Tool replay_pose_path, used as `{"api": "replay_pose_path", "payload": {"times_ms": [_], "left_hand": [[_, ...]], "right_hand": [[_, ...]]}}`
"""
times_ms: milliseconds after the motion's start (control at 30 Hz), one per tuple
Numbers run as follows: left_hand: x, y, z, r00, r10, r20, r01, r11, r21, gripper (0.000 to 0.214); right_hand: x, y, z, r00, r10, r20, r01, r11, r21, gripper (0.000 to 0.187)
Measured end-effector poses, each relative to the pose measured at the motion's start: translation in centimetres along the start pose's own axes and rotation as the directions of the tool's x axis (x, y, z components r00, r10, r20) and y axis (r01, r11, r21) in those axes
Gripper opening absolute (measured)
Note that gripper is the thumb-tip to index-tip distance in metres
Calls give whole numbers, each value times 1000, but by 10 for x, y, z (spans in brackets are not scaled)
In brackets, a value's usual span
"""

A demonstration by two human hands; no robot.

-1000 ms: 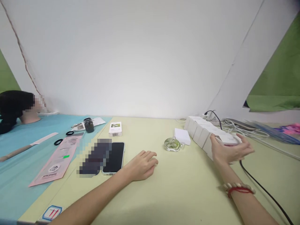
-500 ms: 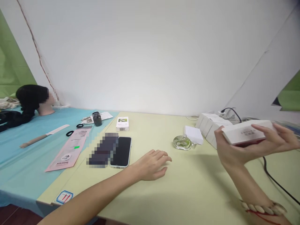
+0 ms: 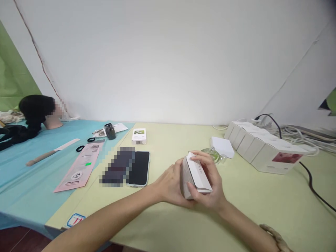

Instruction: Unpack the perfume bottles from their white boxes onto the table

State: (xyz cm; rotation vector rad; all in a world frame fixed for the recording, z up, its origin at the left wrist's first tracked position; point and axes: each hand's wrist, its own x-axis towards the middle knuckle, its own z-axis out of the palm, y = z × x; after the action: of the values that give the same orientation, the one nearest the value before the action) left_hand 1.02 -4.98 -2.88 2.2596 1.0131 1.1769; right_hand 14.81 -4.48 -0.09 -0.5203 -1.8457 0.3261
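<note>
A small white box (image 3: 195, 176) stands on end over the middle of the yellow table (image 3: 252, 206), held between both hands. My left hand (image 3: 169, 185) cups its left side with fingers closed behind it. My right hand (image 3: 208, 180) wraps its right side, thumb across the lower front and fingers over the top flap. Just behind the box sits a round glass perfume bottle (image 3: 212, 154), partly hidden by my fingers. A row of like white boxes (image 3: 258, 147) lies at the right.
A flat white card (image 3: 223, 147) lies by the bottle. A black phone (image 3: 139, 168), a blurred dark item, a small labelled box (image 3: 138, 136), a pink packet (image 3: 81, 166), a dark jar (image 3: 110, 132) and a comb (image 3: 51, 152) lie to the left. A black cable (image 3: 312, 183) trails at right.
My right hand carried the white box from the row at the right to the table's middle. My left hand lifted off the table and took hold of the box's other side.
</note>
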Motion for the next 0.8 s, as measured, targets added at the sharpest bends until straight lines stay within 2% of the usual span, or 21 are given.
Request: {"api": "replay_pose_path", "payload": {"times_ms": [67, 133, 267, 433, 567, 700, 733, 800], "left_hand": [[-1, 0, -1, 1000, 13, -6, -13, 1000, -9, 102], [-1, 0, -2, 997, -9, -78, 10, 1000, 18, 101], [-2, 0, 0, 963, -94, -253, 116, 990, 75, 96], [-3, 2, 4, 932, -82, -352, 132, 984, 121, 88], [-3, -4, 5, 920, -98, -378, 162, 977, 140, 87], [-2, -13, 2, 899, -184, -397, 233, 969, 79, 93], [-2, -15, 1, 894, -189, -405, 238, 969, 73, 94], [-1, -17, 0, 886, -183, -426, 237, 969, 76, 96]], "right_hand": [[0, 6, -1, 999, -2, 41, 2, 1000, -13, 53], [1, 12, -2, 999, 27, 47, -26, 999, -19, 53], [0, 18, -1, 984, 174, 29, -175, 984, 25, 48], [-3, 25, -5, 969, 237, 73, -243, 967, 83, 36], [-1, 28, -8, 939, 344, -7, -336, 923, 189, 25], [2, 29, -6, 858, 510, -66, -470, 830, 299, 24], [3, 29, -5, 847, 526, -77, -481, 820, 310, 24], [3, 28, -5, 857, 501, -123, -454, 846, 280, 26]]}}
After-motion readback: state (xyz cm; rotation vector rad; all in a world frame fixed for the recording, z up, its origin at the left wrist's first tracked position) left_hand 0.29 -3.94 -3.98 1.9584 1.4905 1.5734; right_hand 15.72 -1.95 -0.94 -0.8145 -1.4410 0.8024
